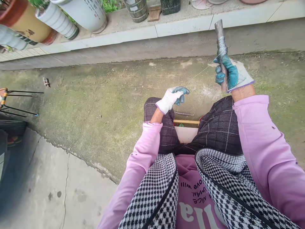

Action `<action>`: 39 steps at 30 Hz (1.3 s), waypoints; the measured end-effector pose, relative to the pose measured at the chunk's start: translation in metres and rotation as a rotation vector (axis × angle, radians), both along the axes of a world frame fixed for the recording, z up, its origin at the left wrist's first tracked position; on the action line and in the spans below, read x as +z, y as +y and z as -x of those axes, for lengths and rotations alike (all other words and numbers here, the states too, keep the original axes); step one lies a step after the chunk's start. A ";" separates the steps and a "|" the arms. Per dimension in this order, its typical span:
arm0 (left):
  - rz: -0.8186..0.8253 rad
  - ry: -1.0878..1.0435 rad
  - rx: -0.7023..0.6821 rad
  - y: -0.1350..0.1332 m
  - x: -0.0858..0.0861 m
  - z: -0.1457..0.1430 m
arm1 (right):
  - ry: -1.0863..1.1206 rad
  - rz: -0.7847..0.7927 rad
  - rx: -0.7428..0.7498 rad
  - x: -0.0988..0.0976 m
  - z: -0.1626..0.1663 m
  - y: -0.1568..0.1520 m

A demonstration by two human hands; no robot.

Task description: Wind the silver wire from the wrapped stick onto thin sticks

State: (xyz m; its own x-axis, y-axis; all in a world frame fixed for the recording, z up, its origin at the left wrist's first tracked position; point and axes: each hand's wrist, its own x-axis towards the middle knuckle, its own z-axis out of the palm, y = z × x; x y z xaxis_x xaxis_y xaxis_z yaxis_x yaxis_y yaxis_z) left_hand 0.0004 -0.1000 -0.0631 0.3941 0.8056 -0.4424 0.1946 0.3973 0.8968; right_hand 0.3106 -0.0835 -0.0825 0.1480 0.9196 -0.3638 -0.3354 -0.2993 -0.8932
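Note:
My right hand (230,73), in a white and teal work glove, is closed around a grey metal rod (220,41) held upright, with thin wire wound around its upper part. A fine wire strand (202,71) runs from the winding down and left to my left hand (172,98). That gloved hand rests above my left knee with its fingers curled on the strand. I sit with knees apart in dark checked trousers, pink sleeves and a houndstooth vest.
Mossy concrete ground (100,105) spreads in front. Several large ceramic pots (59,19) stand on a raised ledge at the back. A thin metal bar (183,113) and a wooden stick (187,121) lie between my knees. A metal-legged stool (14,101) sits far left.

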 end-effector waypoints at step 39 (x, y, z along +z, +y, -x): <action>-0.070 0.002 0.091 -0.003 -0.003 0.007 | 0.026 -0.130 0.266 0.047 0.046 -0.039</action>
